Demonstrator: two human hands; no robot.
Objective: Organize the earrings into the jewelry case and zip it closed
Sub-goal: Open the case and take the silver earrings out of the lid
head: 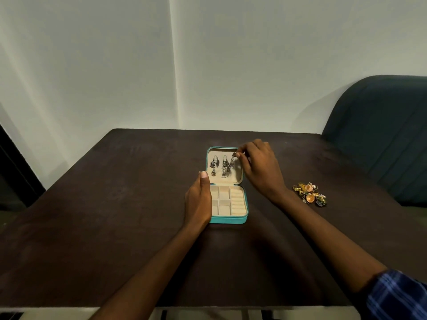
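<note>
A small teal jewelry case (pixel 245 220) lies open on the dark table, its cream lid tilted up at the back. Two dark silver dangling earrings (pixel 213 166) hang inside the lid. At the lid's top right corner my right hand (pixel 261 168) pinches a third silver earring (pixel 232 160) between its fingertips. My left hand (pixel 199 197) grips the case's left side, with the thumb up against the lid's edge. The cream compartments in the case's base (pixel 223 200) look empty. A heap of several gold and orange earrings (pixel 310 194) lies on the table to the right of my right wrist.
The dark brown table (pixel 115 204) stands against a pale wall. A dark teal upholstered chair (pixel 379 135) sits at the table's far right corner. The table's front edge runs near the bottom of the view.
</note>
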